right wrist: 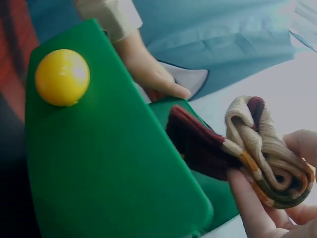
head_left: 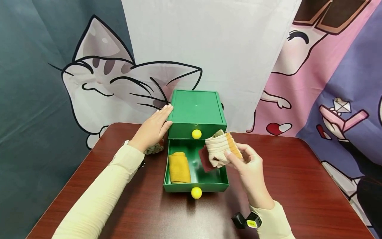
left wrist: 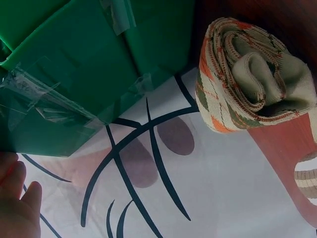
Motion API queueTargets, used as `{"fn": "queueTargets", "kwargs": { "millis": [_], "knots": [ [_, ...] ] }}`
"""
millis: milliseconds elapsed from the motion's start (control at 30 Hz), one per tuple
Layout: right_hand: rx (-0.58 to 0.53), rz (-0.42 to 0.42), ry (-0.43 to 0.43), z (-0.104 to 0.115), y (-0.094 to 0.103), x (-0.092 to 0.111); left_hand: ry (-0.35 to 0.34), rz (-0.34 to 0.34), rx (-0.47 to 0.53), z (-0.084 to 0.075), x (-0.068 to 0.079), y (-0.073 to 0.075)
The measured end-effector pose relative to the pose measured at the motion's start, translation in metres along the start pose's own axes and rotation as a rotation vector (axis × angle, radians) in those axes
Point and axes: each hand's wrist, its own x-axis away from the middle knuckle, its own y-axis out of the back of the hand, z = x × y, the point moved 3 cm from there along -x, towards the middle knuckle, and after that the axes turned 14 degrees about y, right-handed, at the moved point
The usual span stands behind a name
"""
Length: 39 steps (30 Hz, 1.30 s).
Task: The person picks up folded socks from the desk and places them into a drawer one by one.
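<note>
A small green drawer box (head_left: 197,108) stands on the table, its lower drawer (head_left: 179,188) pulled out. My left hand (head_left: 153,128) rests against the box's upper left edge with straight fingers. Over the right part of the open drawer, my right hand (head_left: 249,167) pinches a rolled sock (head_left: 219,149) between thumb and fingers. That sock is ribbed cream with an orange band, and a maroon part hangs from it. Inside the drawer, on the left, lies a folded mustard-yellow sock (head_left: 180,168). The right wrist view shows the held sock's coiled layers (right wrist: 270,163).
Beside the box's left side sits a rolled patterned sock (left wrist: 247,79) in cream, orange and green, partly hidden behind my left hand in the head view. Yellow round knobs (head_left: 196,193) stick out from the drawer fronts. A printed cloth (head_left: 215,43) hangs behind the reddish-brown table (head_left: 292,186).
</note>
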Motion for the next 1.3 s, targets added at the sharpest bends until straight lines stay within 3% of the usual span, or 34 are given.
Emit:
{"fn": "queueTargets", "kwargs": {
  "millis": [400,633,900,1300],
  "knots": [
    [0.432,0.176,0.117,-0.003,-0.028,0.006,-0.008,0.005,-0.001,-0.001,-0.001,-0.002],
    [0.666,0.271,0.239,-0.005,-0.039,0.003,-0.009,-0.006,-0.003,-0.001,-0.001,-0.002],
    [0.781,0.371,0.274,-0.009,-0.047,-0.001,-0.004,0.0,0.0,-0.002,-0.002,-0.001],
    [0.91,0.45,0.3,-0.001,-0.052,0.002,-0.006,-0.003,0.002,-0.001,-0.001,-0.002]
  ]
}}
